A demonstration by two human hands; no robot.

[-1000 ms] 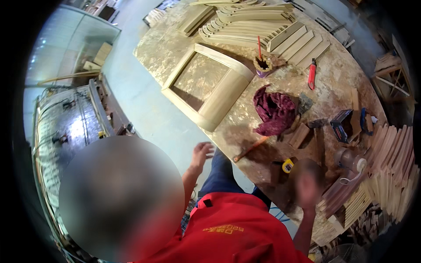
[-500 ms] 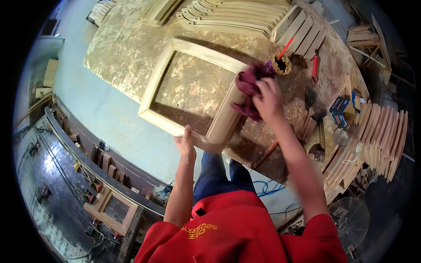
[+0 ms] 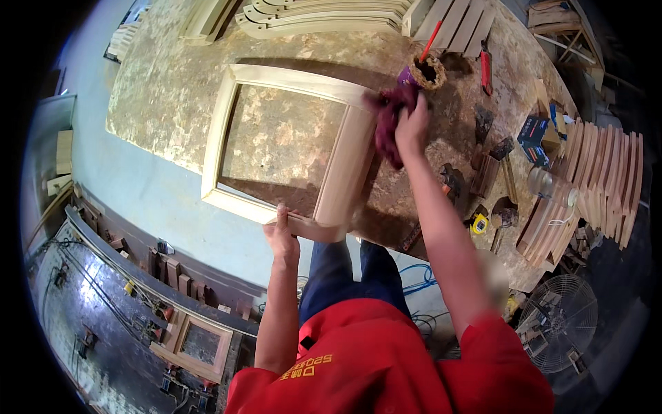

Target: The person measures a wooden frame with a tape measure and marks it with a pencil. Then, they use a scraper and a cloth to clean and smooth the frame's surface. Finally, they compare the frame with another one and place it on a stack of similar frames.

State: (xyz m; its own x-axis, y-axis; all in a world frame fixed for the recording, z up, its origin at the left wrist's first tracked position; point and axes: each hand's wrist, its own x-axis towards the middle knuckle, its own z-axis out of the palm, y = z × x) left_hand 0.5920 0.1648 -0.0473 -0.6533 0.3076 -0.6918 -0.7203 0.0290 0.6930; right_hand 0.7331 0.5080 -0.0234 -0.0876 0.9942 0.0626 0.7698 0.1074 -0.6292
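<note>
A pale wooden frame (image 3: 219, 141) with an open middle lies tilted over the near edge of the worktable. My left hand (image 3: 281, 240) grips its near rail, thumb on top and fingers underneath. My right hand (image 3: 412, 131), slightly blurred, is closed on a bunched maroon cloth (image 3: 388, 131). The cloth is at the far right corner of the frame, beside its wide right rail (image 3: 346, 155). Just beyond the cloth stands a purple pot (image 3: 408, 76) with a crusted rim and a red stick in it.
Curved wooden pieces (image 3: 324, 17) and slats (image 3: 455, 24) lie at the table's far side. A red-handled tool (image 3: 486, 69), a dark box (image 3: 533, 138), a yellow tape measure (image 3: 480, 223) and stacked wood strips (image 3: 607, 172) are on the right. A fan (image 3: 558, 321) stands below.
My right hand and the cloth have moved toward the frame's far right corner. The whole view has shifted a little, and the yellow tape measure now shows beside my right forearm.
</note>
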